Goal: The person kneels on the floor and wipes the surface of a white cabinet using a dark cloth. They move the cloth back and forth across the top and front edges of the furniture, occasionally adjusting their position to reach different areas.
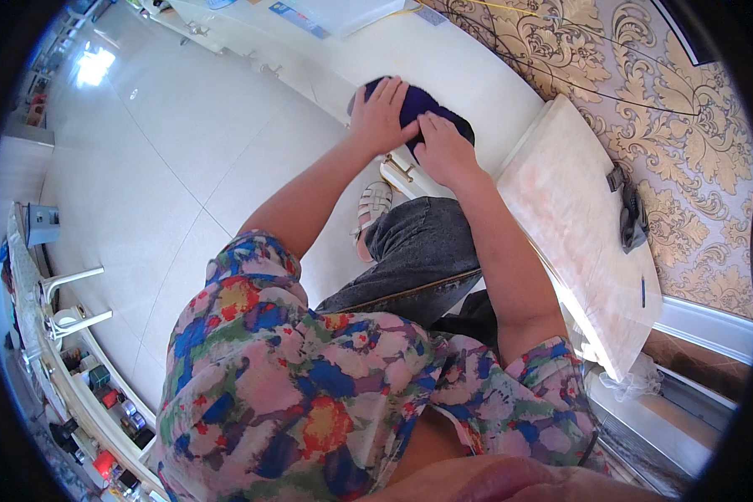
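A folded dark navy cloth item (419,103) lies on the white cabinet top (376,59) near its front edge. My left hand (379,119) rests palm down across its left part, fingers stretched over the fabric. On its right part is my right hand (447,149), with the fingertips bent onto the cloth and the thumb close to my left thumb. The two hands almost meet at the middle of the item. Whether my right fingers pinch the fabric cannot be made out. My palms hide much of the near side.
Brass-coloured handles (398,168) project from the cabinet front. A pale marble-patterned surface (565,226) holds a dark strapped object (630,210) and a thin dark stick (643,293). Cables hang along the patterned wallpaper (684,132). A white-framed chair (75,301) stands at left beside crowded shelves.
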A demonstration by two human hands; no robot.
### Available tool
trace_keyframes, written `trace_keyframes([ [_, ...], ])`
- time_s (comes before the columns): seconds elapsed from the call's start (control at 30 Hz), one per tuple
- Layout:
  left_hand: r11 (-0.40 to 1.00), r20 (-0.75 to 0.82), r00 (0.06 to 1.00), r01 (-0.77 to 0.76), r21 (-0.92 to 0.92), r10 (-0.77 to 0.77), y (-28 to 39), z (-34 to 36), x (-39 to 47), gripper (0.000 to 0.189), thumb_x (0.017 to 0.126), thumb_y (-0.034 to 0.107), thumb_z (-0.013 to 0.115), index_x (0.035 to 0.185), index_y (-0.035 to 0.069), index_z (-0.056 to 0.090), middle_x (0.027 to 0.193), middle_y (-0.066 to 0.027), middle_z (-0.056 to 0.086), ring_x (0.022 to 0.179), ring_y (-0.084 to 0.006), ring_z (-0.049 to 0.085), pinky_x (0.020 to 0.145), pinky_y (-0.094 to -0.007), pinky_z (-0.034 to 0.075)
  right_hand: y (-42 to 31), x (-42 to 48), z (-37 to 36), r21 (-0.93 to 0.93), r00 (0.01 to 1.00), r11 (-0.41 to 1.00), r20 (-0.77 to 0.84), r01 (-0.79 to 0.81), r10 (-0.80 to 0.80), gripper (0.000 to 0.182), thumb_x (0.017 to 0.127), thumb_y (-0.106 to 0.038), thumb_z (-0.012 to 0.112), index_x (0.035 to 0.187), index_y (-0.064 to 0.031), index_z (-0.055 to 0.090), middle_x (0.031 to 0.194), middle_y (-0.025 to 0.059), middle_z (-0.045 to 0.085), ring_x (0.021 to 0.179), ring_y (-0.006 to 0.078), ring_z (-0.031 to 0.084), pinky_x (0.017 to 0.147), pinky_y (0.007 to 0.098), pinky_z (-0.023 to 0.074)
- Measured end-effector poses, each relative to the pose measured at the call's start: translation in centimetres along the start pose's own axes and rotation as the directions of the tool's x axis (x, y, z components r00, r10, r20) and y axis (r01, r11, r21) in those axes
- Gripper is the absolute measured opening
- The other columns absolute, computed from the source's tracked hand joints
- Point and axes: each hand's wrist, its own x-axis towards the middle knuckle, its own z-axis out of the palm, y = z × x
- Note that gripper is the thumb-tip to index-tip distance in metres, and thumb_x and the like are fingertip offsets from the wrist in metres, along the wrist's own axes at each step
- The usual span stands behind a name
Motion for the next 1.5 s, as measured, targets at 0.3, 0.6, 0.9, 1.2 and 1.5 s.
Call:
trace_keyframes([
  [0.3,0.989,0.082,0.990,0.109,0.096,-0.117,-5.6,4.0,9.9,0.079,0.082,0.060,0.056,0.144,0.014,0.039,0.150,-0.0084,0.040,0.141,-0.0239,0.033,0.111,-0.0568,0.019,1.6,9.2,-0.2,0.264,0.997,0.962,-0.037,-0.063,0.075,0.040,0.078,-0.020,0.058,0.116,-0.0127,0.065,0.135,0.0149,0.053,0.132,0.0322,0.043,0.114,0.0412,0.0306],
  [0.6,0.987,0.171,0.982,-0.106,0.120,0.085,-9.4,5.4,14.7,0.081,0.085,0.065,0.052,0.148,0.019,0.033,0.155,-0.0047,0.030,0.143,-0.0212,0.029,0.113,-0.0566,0.019,3.2,11.9,3.5,-0.025,0.938,0.982,-0.302,-0.188,0.172,0.066,0.081,-0.030,0.055,0.137,0.0032,0.043,0.142,0.0185,0.043,0.135,0.0302,0.036,0.111,0.0483,0.0272],
  [0.9,0.979,0.128,0.986,0.085,0.185,-0.109,-3.5,3.2,10.2,0.076,0.085,0.060,0.055,0.147,0.020,0.035,0.155,-0.0045,0.030,0.144,-0.0212,0.025,0.108,-0.0655,0.019,2.7,7.8,2.7,-0.027,0.950,0.980,-0.254,-0.196,0.183,0.064,0.082,-0.026,0.053,0.139,0.0027,0.042,0.146,0.0180,0.040,0.139,0.0294,0.033,0.111,0.0473,0.0266],
  [1.2,0.967,0.192,0.952,0.213,0.141,-0.238,4.0,1.4,5.4,0.072,0.079,0.046,0.065,0.141,0.014,0.046,0.145,-0.0133,0.043,0.137,-0.0312,0.035,0.111,-0.0503,0.026,2.2,1.8,1.3,0.133,0.945,0.981,-0.276,-0.143,0.175,0.017,0.078,-0.016,0.062,0.088,-0.0088,0.073,0.105,0.0176,0.066,0.103,0.0337,0.063,0.088,0.0488,0.0513],
  [1.5,0.990,-0.042,0.989,0.140,0.002,-0.140,0.4,2.1,0.1,0.076,0.083,0.057,0.059,0.144,0.016,0.040,0.152,-0.0123,0.033,0.142,-0.0324,0.027,0.105,-0.0651,0.025,1.3,-2.0,3.4,0.012,0.985,0.997,-0.160,-0.071,0.071,0.069,0.077,-0.015,0.065,0.140,-0.0059,0.040,0.151,0.0131,0.034,0.140,0.0292,0.032,0.115,0.0436,0.0274],
])
